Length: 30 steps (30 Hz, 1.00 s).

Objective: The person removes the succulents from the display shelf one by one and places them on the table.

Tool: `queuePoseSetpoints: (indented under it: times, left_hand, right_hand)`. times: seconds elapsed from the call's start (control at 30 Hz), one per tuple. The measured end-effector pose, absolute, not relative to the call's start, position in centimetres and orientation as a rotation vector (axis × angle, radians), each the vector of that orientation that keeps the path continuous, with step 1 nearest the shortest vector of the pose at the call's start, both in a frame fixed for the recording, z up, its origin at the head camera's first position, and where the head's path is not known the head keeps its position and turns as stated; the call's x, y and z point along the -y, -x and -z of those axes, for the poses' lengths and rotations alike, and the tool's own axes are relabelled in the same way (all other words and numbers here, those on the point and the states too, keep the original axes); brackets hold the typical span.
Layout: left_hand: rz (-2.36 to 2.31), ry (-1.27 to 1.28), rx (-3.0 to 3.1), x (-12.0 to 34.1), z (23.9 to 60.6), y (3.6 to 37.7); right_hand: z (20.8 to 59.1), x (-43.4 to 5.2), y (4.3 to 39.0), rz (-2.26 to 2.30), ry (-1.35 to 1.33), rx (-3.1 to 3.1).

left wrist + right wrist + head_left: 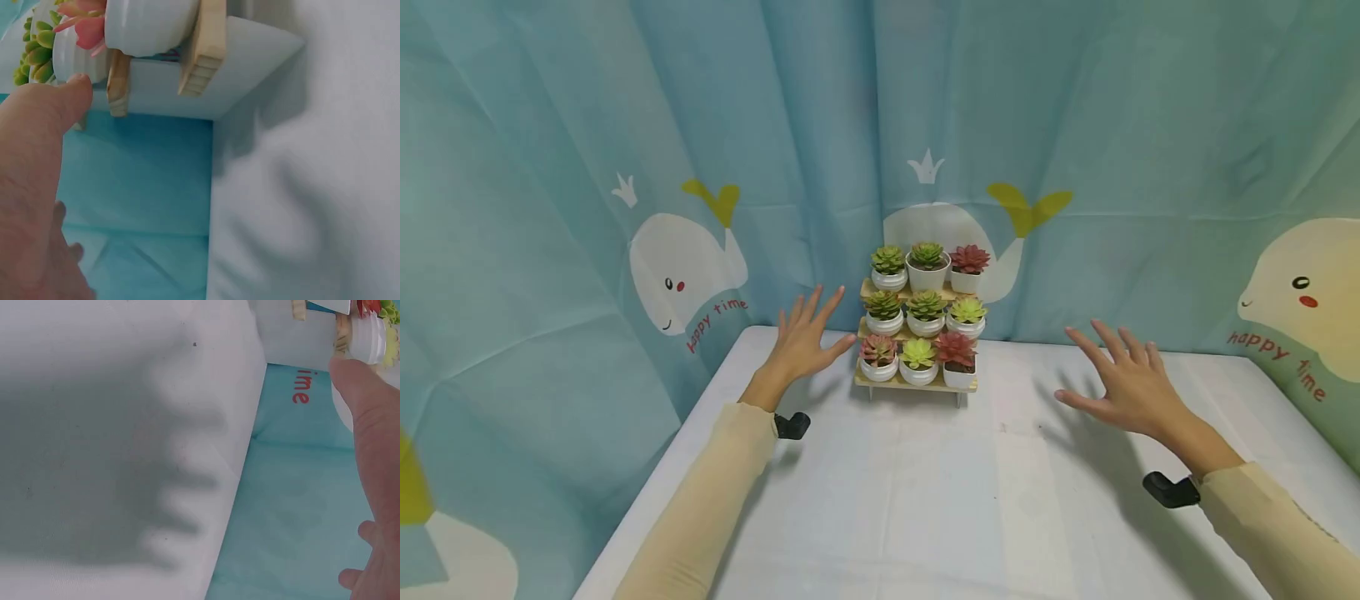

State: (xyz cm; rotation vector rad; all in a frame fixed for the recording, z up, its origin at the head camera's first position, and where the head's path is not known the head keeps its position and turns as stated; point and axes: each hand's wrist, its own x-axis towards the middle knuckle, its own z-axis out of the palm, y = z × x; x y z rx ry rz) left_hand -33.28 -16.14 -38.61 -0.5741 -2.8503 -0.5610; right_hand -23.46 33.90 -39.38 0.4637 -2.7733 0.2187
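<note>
Nearest me, my right hand (1123, 392) hangs above the right half of the table (940, 500), fingers spread wide and holding nothing; my left hand (803, 342), farther in, is just as wide and free near the back-left corner, beside the stepped stand (891, 384). That stand sits close to the back edge, left of its middle, bearing nine potted plants (926, 310) in three rows, so I'd judge it best to bring both palms in slowly, meeting the shelf ends evenly, clear of the leaves; behind hangs the curtain (820, 167).
</note>
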Motion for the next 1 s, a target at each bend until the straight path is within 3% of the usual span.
queuePoseSetpoints:
  times: [0.47,1.0]
  left_hand:
    - [1.281,0.860,2.632,14.9,39.0,34.4]
    - [2.110,0.622,2.578,13.2,39.1,34.6]
  right_hand:
    - [39.8,-32.1,24.0,-0.313,-0.635,2.649]
    - [41.0,-27.2,25.0,-1.042,-0.633,2.715]
